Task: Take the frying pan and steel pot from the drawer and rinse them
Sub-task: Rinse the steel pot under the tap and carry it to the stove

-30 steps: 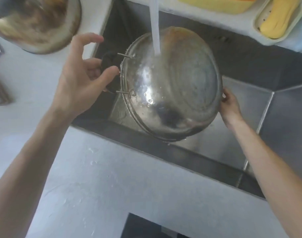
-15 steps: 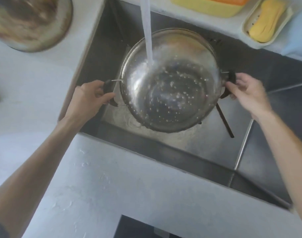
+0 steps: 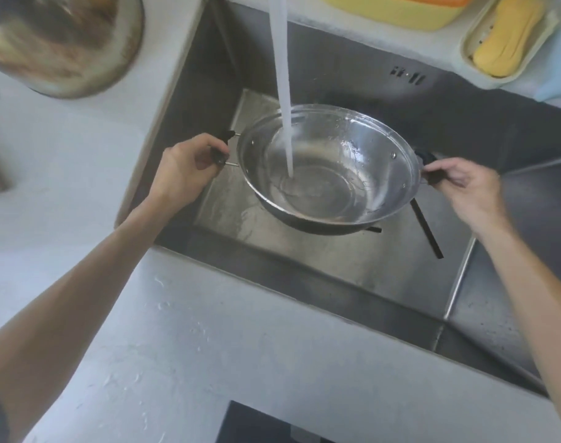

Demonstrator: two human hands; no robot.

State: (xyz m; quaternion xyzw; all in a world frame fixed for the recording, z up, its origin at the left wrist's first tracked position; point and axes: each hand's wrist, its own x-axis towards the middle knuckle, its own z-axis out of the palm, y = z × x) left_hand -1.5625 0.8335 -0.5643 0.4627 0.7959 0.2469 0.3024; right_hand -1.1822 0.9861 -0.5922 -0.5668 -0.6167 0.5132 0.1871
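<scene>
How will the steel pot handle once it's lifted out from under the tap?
The steel pot looks rigid and thin-walled, so probably light by itself. The water stream lands inside, so it likely gains sloshing weight. Wet metal is probably slippery; the left hand and right hand grip its dark side handles instead.

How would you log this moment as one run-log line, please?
step: rinse inside | steel pot upright over sink | water stream hits bowl | left hand, right hand on side handles

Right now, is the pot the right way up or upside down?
Right way up: the steel pot shows its open inside, and the water stream lands in it.
</scene>
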